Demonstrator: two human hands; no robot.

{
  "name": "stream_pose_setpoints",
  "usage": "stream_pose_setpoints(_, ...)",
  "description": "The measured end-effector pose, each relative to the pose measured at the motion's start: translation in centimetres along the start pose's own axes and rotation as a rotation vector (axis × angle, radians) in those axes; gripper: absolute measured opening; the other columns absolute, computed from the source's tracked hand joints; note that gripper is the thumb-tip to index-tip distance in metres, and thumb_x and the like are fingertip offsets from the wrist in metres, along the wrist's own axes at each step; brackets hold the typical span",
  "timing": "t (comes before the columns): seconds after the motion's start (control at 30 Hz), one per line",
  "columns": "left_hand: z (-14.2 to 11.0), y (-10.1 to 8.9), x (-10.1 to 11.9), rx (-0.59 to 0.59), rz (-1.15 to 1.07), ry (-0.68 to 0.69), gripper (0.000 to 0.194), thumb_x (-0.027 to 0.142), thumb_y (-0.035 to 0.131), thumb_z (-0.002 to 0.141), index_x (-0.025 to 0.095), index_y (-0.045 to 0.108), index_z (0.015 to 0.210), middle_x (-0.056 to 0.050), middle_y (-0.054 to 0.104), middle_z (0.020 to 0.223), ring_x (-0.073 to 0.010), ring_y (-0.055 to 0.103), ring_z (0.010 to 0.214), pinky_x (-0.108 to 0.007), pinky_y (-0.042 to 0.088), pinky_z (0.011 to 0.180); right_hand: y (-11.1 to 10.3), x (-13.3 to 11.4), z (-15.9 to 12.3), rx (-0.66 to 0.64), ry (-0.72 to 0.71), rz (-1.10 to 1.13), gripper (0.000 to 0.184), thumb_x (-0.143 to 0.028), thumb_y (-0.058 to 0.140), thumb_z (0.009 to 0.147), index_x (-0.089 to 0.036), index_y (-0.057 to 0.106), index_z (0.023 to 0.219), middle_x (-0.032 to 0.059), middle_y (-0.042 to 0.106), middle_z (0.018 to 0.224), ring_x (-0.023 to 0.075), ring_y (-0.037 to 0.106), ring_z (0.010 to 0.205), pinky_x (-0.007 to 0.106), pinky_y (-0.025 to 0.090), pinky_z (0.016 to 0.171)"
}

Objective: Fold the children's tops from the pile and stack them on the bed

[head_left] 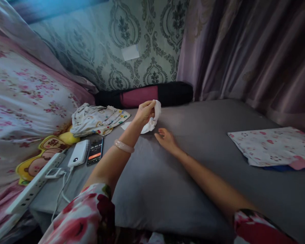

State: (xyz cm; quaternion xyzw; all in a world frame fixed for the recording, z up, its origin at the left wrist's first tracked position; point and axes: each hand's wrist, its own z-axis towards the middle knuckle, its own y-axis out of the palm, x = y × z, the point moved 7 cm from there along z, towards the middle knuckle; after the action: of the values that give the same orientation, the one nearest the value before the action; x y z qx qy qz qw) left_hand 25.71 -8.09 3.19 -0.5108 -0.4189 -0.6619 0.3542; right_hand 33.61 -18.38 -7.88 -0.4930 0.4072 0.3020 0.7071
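My left hand (145,112) is raised over the grey bed sheet (183,169), its fingers pinched shut on a small white cloth (152,120) that hangs down and trails onto the sheet. A pale bangle sits on that wrist. My right hand (166,139) lies low on the sheet just right of the cloth, fingers loosely spread, holding nothing. A patterned white garment (98,119) lies crumpled to the left of the cloth.
A phone (95,151), a white power bank (78,153) and a white power strip (33,184) lie at the left by a floral quilt. A dark bolster (147,95) lines the wall. Folded floral cloths (274,145) rest at the right, near a curtain.
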Motion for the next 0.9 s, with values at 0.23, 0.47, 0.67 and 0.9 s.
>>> stream_pose_setpoints(0.23, -1.2, 2.9, -1.3, -0.012, -0.1, -0.024, 0.019, 0.032, 0.07, 0.082, 0.015, 0.062, 0.08, 0.001, 0.058, 0.067, -0.0088, 0.059, 0.062, -0.025, 0.051, 0.067, -0.5, -1.9, 1.1, 0.197, 0.107, 0.213, 0.021, -0.034, 0.052, 0.086, -0.018, 0.062, 0.095, 0.0076, 0.068, 0.088, 0.0224, 0.064, 0.085, 0.034, 0.049, 0.078)
stream_pose_setpoints(0.47, -1.6, 0.2, -1.4, -0.071, -0.005, -0.079, 0.024, 0.035, 0.068, 0.083, 0.012, 0.067, 0.081, -0.007, 0.069, 0.084, -0.0131, 0.066, 0.079, -0.028, 0.053, 0.079, -4.9, 1.4, 0.5, 0.108, 0.135, 0.401, 0.025, -0.033, 0.054, 0.07, -0.02, 0.064, 0.09, -0.0007, 0.066, 0.08, 0.0158, 0.057, 0.076, 0.025, 0.043, 0.065)
stream_pose_setpoints(0.67, -2.2, -2.4, -4.5, -0.045, 0.214, -0.063, 0.025, 0.037, 0.069, 0.077, 0.014, 0.066, 0.082, -0.006, 0.068, 0.082, -0.0139, 0.065, 0.073, -0.029, 0.052, 0.074, -8.6, 3.6, -1.2, 0.074, 0.358, 0.598, 0.024, -0.032, 0.061, 0.058, -0.019, 0.064, 0.078, -0.0025, 0.061, 0.061, 0.0131, 0.053, 0.058, 0.022, 0.036, 0.052)
stream_pose_setpoints(0.9, -1.8, -1.3, -7.0, -0.129, 0.803, 0.213, 0.035, 0.01, 0.059, 0.066, 0.015, 0.069, 0.1, -0.008, 0.07, 0.101, -0.0222, 0.062, 0.096, -0.036, 0.048, 0.088, -10.1, 3.4, -3.2, -0.015, 0.391, 0.589, 0.025, -0.029, 0.068, 0.059, -0.018, 0.07, 0.082, 0.0009, 0.07, 0.07, 0.0152, 0.061, 0.067, 0.023, 0.042, 0.058)
